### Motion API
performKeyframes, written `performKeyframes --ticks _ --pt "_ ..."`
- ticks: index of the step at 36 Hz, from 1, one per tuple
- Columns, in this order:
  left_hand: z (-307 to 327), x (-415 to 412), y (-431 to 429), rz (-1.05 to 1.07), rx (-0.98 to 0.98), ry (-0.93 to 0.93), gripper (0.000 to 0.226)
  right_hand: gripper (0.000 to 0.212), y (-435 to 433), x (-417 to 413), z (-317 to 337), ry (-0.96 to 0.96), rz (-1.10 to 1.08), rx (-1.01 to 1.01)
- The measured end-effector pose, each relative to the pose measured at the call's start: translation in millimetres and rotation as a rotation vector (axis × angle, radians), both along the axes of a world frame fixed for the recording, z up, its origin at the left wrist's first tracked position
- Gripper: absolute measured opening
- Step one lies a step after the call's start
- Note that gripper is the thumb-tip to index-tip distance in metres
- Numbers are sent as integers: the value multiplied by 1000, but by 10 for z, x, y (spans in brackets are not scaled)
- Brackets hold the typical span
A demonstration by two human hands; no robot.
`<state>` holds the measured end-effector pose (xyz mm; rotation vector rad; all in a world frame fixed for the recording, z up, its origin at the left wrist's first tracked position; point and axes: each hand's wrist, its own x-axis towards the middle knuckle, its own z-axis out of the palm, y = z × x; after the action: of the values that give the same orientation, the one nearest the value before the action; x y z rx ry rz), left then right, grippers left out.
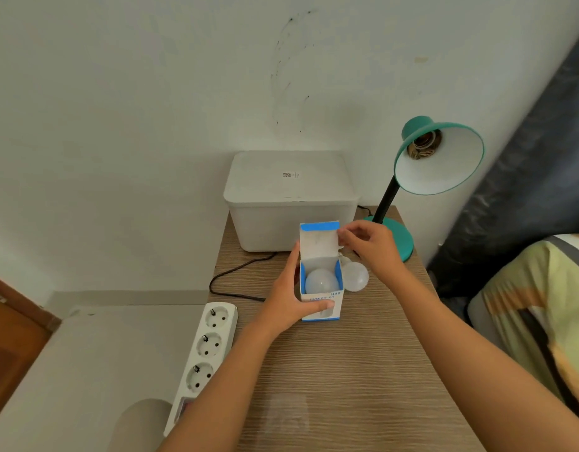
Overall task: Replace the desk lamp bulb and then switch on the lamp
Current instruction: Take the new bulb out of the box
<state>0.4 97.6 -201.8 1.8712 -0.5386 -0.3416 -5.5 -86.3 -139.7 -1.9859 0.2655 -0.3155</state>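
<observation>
Left hand: my fingers wrap the carton from 9 o'clock, thumb pressed across its front face; the other fingers are hidden behind it.
Right hand: my fingertips pinch the raised lid flap's edge at 3 o'clock of the carton.
New bulb: sits inside the open carton, only its frosted dome showing.
Old bulb: lies on the desk just beside the carton at 3 o'clock; its base is hidden behind the carton and my right hand.
Lamp: at 1 o'clock, teal shade tilted toward me, socket bare; my right hand covers part of its base.
Writing: "H09" reads upside down on the carton front; the line below is too blurred to read. The bin lid's small label is illegible.
Power strip: at 8 o'clock, its near end cut off by my left arm.
</observation>
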Motion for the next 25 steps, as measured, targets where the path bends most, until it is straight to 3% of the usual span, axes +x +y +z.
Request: performKeyframes --ticks 4,9,11,18,22,25 --pt "-15 12 1 -4 21 11 120 8 -7 -79 -35 28 20 8" --pt "-11 8 -6 -10 32 14 121 9 8 -204 -3 -95 -121 -94" --pt "7 1 -1 -12 32 20 121 9 34 -270 14 -79 -40 -153" --pt "2 -1 10 -26 39 57 121 26 236 -209 131 243 487 -590" --pt "4 -1 -1 -10 56 86 121 20 401 -97 239 530 598 -798" --pt "10 -5 -22 -10 81 86 121 24 432 -28 273 556 584 -841"
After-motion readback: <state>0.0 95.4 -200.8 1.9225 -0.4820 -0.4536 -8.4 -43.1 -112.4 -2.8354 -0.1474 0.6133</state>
